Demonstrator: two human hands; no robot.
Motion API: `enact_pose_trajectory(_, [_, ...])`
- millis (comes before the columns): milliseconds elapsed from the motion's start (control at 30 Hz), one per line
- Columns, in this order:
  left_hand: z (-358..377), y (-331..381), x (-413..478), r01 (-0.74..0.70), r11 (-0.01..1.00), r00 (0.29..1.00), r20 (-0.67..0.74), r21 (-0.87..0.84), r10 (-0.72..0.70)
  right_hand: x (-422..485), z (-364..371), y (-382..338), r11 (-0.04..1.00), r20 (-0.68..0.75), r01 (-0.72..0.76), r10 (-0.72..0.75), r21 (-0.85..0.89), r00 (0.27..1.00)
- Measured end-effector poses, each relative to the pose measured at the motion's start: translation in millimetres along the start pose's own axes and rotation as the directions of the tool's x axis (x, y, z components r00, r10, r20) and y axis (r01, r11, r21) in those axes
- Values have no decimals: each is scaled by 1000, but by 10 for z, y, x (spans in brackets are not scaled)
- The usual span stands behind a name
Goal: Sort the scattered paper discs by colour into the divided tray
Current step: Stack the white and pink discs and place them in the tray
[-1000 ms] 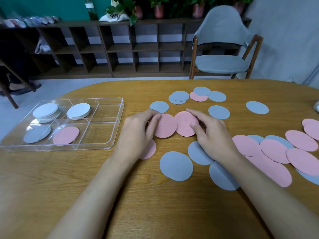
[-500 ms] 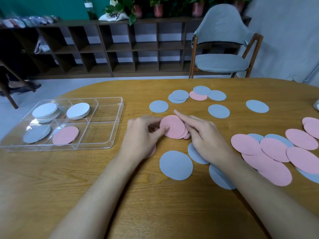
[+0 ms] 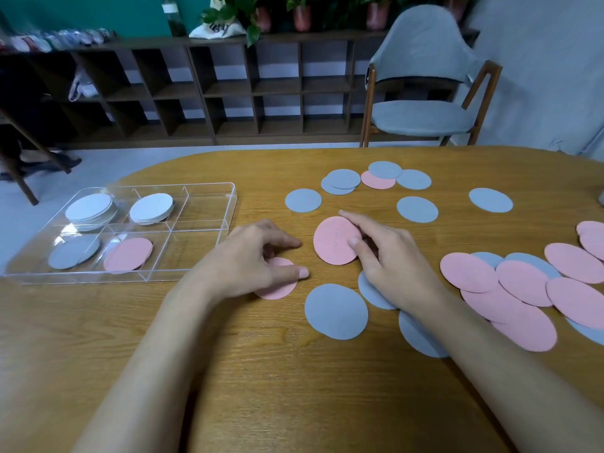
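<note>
My right hand point(image 3: 392, 256) pinches a pink disc point(image 3: 333, 243), tilted up off the surface point(image 3: 261, 371). My left hand point(image 3: 248, 259) rests loosely spread on a second pink disc point(image 3: 277, 289), just right of the clear divided tray point(image 3: 209, 186).

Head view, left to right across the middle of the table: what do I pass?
divided tray → left hand → held pink disc → right hand → heap of pink discs

The table point(image 3: 261, 371) was brown wood with wavy lines. On it were pink discs point(image 3: 333, 250) and grey discs point(image 3: 336, 312). The clear tray point(image 3: 209, 184) had 2 white stacks point(image 3: 152, 207), 1 grey, 1 pink.
</note>
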State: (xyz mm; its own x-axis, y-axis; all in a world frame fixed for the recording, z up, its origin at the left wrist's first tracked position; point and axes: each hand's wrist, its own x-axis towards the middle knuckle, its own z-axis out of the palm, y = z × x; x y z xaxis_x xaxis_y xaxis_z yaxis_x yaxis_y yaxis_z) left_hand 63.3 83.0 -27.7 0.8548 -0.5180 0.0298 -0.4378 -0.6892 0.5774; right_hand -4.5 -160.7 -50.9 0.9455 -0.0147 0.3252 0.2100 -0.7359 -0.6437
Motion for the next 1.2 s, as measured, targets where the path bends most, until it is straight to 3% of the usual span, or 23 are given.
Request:
enact_pose_trajectory(133, [-88, -43, -44, 41, 997, 992, 119, -73, -32, 4, 6, 23, 1000, 13, -18, 18, 9, 1000])
enact_pose_trajectory(300, [-53, -72, -20, 32, 999, 995, 100, -43, -27, 7, 11, 20, 1000, 15, -9, 9, 6, 1000])
enact_pose_trajectory(600, [-11, -10, -2, -35, 974, 998, -59, -224, 23, 5, 13, 19, 1000, 2, 15, -15, 7, 1000])
enact_pose_trajectory(800, [120, 119, 42, -122, 850, 973, -229, -512, 2, 11, 19, -19, 998, -6, 41, -41, 38, 999])
enact_pose_trajectory(1000, [363, 176, 56, -66, 882, 935, -337, -467, -109, 20, 31, -20, 991, -53, 80, -75, 108, 996])
enact_pose_trajectory(1200, [418, 193, 38, -72, 932, 936, -346, -354, -59, 13, 46, -20, 991, 39, 61, -66, 118, 997])
